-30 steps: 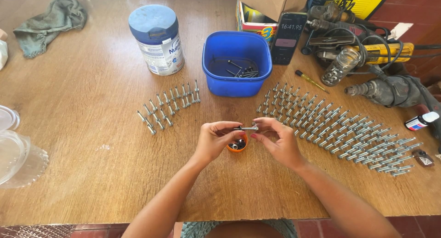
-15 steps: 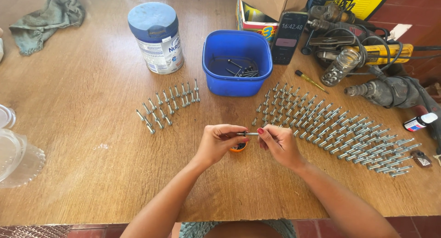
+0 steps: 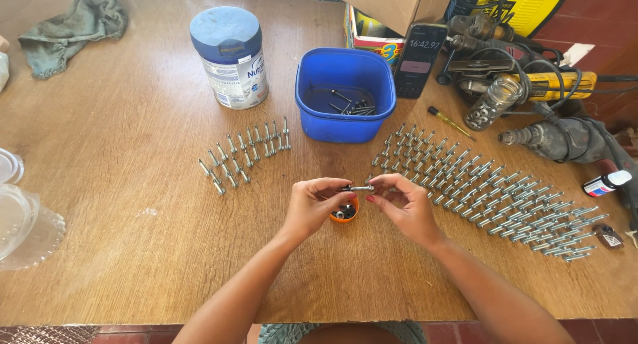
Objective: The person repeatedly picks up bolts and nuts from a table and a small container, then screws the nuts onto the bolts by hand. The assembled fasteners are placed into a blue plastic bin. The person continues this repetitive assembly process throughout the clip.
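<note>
Both hands meet over the middle of the wooden table. My left hand and my right hand pinch the two ends of one small metal bolt, held level between the fingertips. Just below it sits a small orange cap with dark nuts inside. A short row of bolts lies to the left of my hands. A large field of several rows of bolts lies to the right.
A blue plastic tub with loose bolts stands behind the hands, a blue-lidded tin to its left. A phone, drills, a glass jar and a cardboard box crowd the back right. A rag lies back left, clear plastic lids at left.
My hands have stayed over the orange cap with the bolt between them; only the fingers have shifted slightly along it.
</note>
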